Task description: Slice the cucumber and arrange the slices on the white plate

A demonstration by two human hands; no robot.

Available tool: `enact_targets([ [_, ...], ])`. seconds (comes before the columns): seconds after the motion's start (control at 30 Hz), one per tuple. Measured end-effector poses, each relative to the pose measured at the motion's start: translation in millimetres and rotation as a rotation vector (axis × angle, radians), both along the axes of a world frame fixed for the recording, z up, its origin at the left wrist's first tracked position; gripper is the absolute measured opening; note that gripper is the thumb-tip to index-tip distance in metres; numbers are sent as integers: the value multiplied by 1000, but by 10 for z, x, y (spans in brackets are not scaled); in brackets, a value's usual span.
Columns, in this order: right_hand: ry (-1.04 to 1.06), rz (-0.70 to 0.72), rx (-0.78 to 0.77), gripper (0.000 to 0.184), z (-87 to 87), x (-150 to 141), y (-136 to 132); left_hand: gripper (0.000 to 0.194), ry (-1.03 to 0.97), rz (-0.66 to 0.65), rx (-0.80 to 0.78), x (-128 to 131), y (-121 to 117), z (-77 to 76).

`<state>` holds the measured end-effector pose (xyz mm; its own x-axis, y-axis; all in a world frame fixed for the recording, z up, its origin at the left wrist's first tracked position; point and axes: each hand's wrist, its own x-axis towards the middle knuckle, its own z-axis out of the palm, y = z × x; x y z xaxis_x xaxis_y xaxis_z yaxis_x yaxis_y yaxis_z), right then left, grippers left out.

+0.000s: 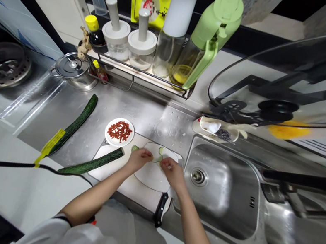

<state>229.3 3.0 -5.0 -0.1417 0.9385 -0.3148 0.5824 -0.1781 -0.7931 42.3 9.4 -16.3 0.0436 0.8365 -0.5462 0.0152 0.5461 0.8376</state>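
Note:
Over a white plate (150,176) on the cutting board, my left hand (140,159) and my right hand (173,172) face each other, fingers pinched. A thin cucumber slice (157,159) with a green rim lies between the fingertips, partly covered by them. Just beyond, another cucumber slice (161,151) lies on the plate. More cut slices (134,148) show beside my left hand. A cut cucumber (95,164) rests across the board's left edge. Behind it stands a small white dish of red goji berries (119,131). A black-handled knife (161,210) lies at the board's near right.
A whole cucumber (79,120) with a yellow tag (50,145) lies left. A lidded pot (77,73) stands behind it. Seasoning jars (141,46) and a green oil bottle (218,22) fill the rack (157,80). The steel sink (232,193) is right, under a glass lid (284,76).

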Motion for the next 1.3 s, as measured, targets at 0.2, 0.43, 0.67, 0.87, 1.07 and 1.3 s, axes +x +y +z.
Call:
enact_targets([
  [0.2,-324,120,219,10,-59,60,226,8,417,-91,205,211,104,-83],
  [0.43,-545,208,223,11,-100,64,353,10,689,-249,238,353,155,-85],
  [0.67,-638,263,207,13,-56,32,370,13,794,-327,213,391,142,-65],
  [0.87,-687,309,225,14,-78,25,381,16,792,-331,230,406,127,-40],
  [1.07,-684,369,339,16,-116,44,371,21,793,-331,225,411,113,-27],
  [1.3,-711,383,395,17,-126,42,339,24,846,-328,259,419,84,-3],
])
